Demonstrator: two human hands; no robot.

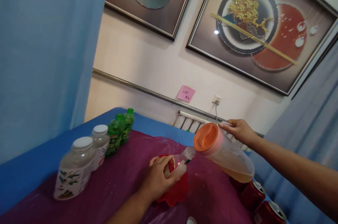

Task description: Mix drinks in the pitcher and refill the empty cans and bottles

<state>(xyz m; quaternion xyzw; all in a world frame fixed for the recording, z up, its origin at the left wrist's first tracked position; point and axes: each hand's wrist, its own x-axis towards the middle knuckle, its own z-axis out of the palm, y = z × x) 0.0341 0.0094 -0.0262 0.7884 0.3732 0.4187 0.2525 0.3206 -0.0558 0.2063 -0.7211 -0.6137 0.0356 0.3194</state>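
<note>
My left hand (pixel 160 178) is wrapped round a clear bottle (pixel 179 167) with a red and white label. The bottle leans to the right over a red scalloped dish (pixel 174 192). My right hand (pixel 239 130) grips the handle of a clear plastic pitcher (pixel 232 160) with an orange lid (pixel 207 138). Tilted to the left, the pitcher holds a pale yellowish liquid low in its body. Its lid end is close to the bottle's mouth; whether they touch or liquid flows, I cannot tell.
Two white-capped jars (pixel 75 171) and two green bottles (pixel 116 134) line the left of the purple cloth (pixel 105 189). Red cans (pixel 253 196) stand at the right edge. A partly cut-off white round thing (pixel 191 220) lies at the front. Behind are a radiator (pixel 190 120) and a wall pipe (pixel 142 90).
</note>
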